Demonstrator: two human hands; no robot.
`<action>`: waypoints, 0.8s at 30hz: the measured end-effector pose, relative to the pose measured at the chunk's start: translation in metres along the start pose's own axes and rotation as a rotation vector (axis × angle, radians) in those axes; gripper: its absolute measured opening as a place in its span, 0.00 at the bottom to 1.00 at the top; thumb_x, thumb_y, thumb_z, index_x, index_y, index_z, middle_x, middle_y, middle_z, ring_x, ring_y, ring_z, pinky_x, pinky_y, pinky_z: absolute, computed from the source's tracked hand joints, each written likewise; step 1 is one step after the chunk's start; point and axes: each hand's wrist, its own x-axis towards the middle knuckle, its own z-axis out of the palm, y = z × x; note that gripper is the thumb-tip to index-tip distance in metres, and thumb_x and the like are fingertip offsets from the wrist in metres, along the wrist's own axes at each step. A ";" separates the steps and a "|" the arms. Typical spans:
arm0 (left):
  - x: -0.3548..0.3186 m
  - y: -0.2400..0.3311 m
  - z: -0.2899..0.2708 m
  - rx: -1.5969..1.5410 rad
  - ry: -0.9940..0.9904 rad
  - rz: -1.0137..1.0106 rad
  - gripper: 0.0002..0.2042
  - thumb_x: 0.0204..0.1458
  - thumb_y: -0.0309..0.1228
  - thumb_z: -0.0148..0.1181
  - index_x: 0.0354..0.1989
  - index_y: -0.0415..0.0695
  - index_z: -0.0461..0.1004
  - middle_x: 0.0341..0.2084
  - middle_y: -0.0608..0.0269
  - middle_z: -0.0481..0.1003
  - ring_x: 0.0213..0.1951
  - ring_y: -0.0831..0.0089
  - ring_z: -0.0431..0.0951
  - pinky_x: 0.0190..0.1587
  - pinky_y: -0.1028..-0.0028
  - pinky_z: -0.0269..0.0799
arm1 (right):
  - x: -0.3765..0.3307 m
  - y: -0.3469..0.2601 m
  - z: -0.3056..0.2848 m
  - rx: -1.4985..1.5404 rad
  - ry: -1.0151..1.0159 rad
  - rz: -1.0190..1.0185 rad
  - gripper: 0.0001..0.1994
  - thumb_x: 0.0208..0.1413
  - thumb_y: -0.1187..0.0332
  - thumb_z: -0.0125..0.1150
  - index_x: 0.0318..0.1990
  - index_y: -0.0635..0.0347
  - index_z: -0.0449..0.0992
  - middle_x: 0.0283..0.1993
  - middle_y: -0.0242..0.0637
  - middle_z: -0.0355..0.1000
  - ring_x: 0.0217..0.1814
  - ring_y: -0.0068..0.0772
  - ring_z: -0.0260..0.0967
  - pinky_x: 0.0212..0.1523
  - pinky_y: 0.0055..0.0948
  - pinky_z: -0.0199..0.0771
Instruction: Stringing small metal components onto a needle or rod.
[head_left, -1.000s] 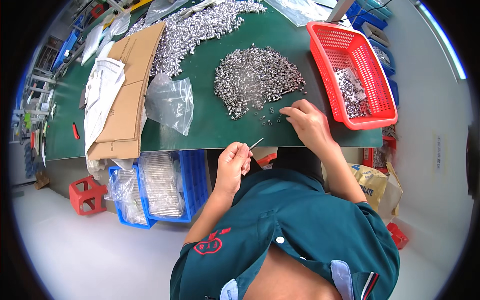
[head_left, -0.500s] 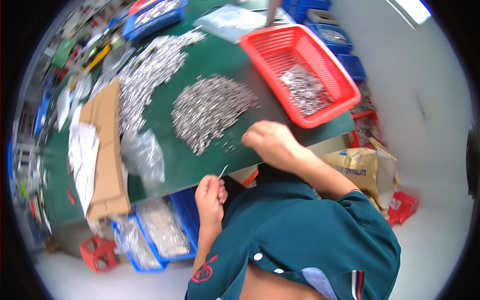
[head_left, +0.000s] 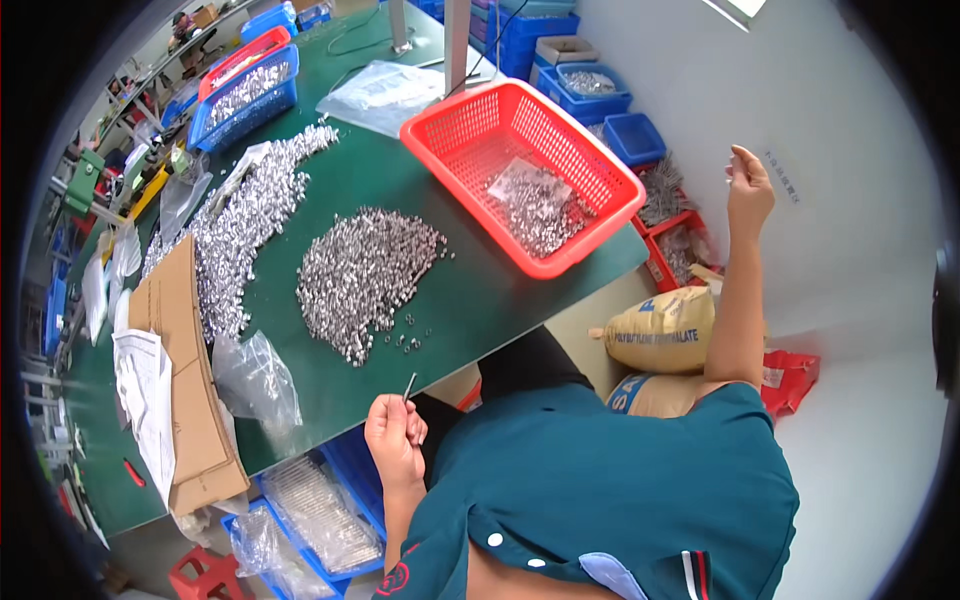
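My left hand (head_left: pixel 395 432) pinches a thin metal pin (head_left: pixel 409 385) that sticks up just past the near edge of the green table (head_left: pixel 470 300). A heap of small silver metal parts (head_left: pixel 365 270) lies on the table beyond it, with a few loose ones at its near side. My right hand (head_left: pixel 749 186) is raised far out to the right, off the table, with fingers curled loosely; whether it holds a small part I cannot tell. A red plastic basket (head_left: pixel 455 140) with more silver parts in it stands at the table's right corner.
A long second spread of silver parts (head_left: pixel 245 215), a clear plastic bag (head_left: pixel 255 378), flat cardboard (head_left: pixel 185 370) and papers (head_left: pixel 145 385) lie to the left. Blue bins (head_left: pixel 245 95) stand at the back. A blue crate (head_left: pixel 320 505) with bagged parts and tan sacks (head_left: pixel 660 330) sit below the table.
My right hand has left the heap on the table and swung up and out to the right. The view has turned to the right. My left hand keeps the pin.
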 end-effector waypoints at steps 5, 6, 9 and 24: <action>-0.005 0.001 0.001 -0.065 0.008 -0.029 0.07 0.58 0.29 0.51 0.30 0.38 0.66 0.18 0.67 0.63 0.17 0.84 0.59 0.18 0.83 0.54 | -0.047 -0.138 -0.040 0.910 -0.141 0.235 0.08 0.57 0.76 0.54 0.42 0.63 0.76 0.31 0.32 0.72 0.30 0.14 0.65 0.32 0.14 0.67; -0.004 0.000 0.001 -0.051 -0.007 -0.027 0.08 0.58 0.29 0.51 0.30 0.38 0.66 0.18 0.68 0.63 0.17 0.84 0.59 0.18 0.83 0.54 | -0.062 -0.171 -0.054 0.916 -0.217 0.155 0.07 0.56 0.79 0.53 0.40 0.64 0.76 0.32 0.32 0.73 0.29 0.16 0.66 0.31 0.15 0.67; -0.008 0.003 0.001 -0.048 -0.031 0.005 0.10 0.59 0.33 0.51 0.29 0.39 0.66 0.15 0.72 0.60 0.16 0.85 0.57 0.18 0.83 0.54 | -0.108 -0.244 -0.072 1.053 -0.613 -0.302 0.10 0.45 0.80 0.63 0.37 0.63 0.75 0.33 0.40 0.73 0.28 0.30 0.70 0.30 0.24 0.71; -0.048 -0.004 -0.006 -0.085 0.151 0.062 0.09 0.58 0.32 0.51 0.28 0.40 0.67 0.19 0.67 0.64 0.17 0.84 0.60 0.18 0.84 0.55 | -0.191 -0.303 0.003 1.074 -0.771 -0.522 0.05 0.42 0.74 0.63 0.28 0.57 0.73 0.29 0.37 0.68 0.33 0.43 0.69 0.32 0.36 0.69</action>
